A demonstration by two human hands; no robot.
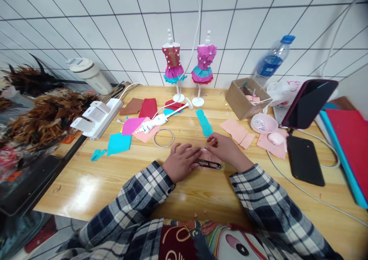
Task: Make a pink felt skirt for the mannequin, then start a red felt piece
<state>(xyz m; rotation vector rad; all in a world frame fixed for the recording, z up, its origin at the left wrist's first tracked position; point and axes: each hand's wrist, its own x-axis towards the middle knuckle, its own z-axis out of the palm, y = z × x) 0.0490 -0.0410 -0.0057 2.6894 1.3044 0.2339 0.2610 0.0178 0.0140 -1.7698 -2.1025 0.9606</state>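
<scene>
My left hand (181, 162) lies palm down, fingers close together, its fingertips pressing on a small piece of peach cloth (207, 155). My right hand (225, 149) pinches the far edge of that cloth, where a narrow white strip (203, 149) shows between the fingertips of both hands. Black thread snips (209, 164) lie across the near part of the cloth, their left end partly hidden by my left hand. Just beyond my right hand is a strip of turquoise cloth (204, 123). A metal ring (163, 138) rests beyond my left hand.
Two small dress forms (173, 61) in cloth outfits stand by the wall. A white glue gun (155, 123) lies among coloured cloth pieces (119, 143). To the right are a cardboard box (240, 101), a pink bowl (263, 129) and phones (305, 159). A power strip (106, 118) is at left.
</scene>
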